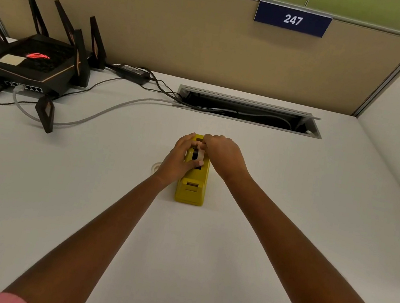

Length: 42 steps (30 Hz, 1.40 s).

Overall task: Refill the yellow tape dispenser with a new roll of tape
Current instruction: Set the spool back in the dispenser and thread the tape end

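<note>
The yellow tape dispenser (pixel 191 188) stands on the white desk, its cutter end toward me. A whitish roll of tape (pixel 200 154) on a black core sits upright in its slot. My left hand (pixel 179 160) grips the dispenser's left side, thumb on the roll. From the right, my right hand (pixel 223 155) pinches the top of the roll with its fingertips. Another clear ring of tape (pixel 156 166) lies on the desk, mostly hidden behind my left wrist.
A black router with antennas (pixel 29 64) stands at the far left, with cables (pixel 111 111) trailing across the desk into an open cable slot (pixel 249 112). A beige partition (pixel 186 31) with a "247" sign closes the back.
</note>
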Motion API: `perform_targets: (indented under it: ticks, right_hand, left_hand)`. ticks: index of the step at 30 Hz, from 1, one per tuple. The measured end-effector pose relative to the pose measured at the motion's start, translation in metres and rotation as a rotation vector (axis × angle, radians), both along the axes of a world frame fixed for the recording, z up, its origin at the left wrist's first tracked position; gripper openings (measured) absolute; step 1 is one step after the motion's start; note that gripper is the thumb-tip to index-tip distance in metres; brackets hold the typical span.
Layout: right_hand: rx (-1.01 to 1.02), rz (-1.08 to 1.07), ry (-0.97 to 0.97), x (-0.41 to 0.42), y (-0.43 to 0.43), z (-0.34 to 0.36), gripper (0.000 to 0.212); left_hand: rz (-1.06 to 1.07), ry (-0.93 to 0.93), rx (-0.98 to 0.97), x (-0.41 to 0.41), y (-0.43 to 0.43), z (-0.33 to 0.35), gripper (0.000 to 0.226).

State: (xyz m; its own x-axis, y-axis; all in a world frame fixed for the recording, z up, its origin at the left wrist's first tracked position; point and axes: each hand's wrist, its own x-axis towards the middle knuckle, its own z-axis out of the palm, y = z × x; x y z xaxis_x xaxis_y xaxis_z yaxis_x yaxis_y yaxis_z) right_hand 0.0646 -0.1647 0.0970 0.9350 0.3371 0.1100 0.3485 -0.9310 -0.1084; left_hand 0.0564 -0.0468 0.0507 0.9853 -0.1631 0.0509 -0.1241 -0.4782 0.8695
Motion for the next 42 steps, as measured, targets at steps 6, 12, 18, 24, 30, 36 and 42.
perform_targets:
  ticks: [6,12,18,24,30,36,42]
  right_hand:
    - [-0.066,0.053,-0.013,-0.005,-0.002,0.001,0.028]
    - [-0.098,0.084,-0.017,-0.005,-0.002,0.000,0.035]
    - [-0.143,0.146,-0.062,-0.003,-0.002,-0.002,0.028]
    - [0.038,-0.030,-0.061,-0.007,0.009,-0.001,0.027]
    - [-0.002,-0.044,-0.036,-0.011,0.020,0.000,0.019]
    - [0.048,-0.093,0.010,-0.010,0.020,0.005,0.017]
    - [0.050,-0.124,0.066,-0.004,0.014,0.004,0.021]
  left_hand:
    - [0.013,0.006,-0.010,0.000,-0.001,-0.001,0.061]
    - [0.020,-0.001,-0.025,-0.001,-0.001,-0.002,0.063]
    - [0.020,-0.004,-0.020,0.001,-0.001,-0.005,0.061]
    - [0.049,-0.027,-0.041,0.002,-0.002,-0.009,0.060]
    - [0.059,-0.038,-0.086,0.002,-0.002,-0.013,0.057]
    - [0.063,-0.045,-0.078,0.002,-0.003,-0.012,0.056]
    - [0.056,-0.040,-0.045,0.003,-0.002,-0.012,0.060]
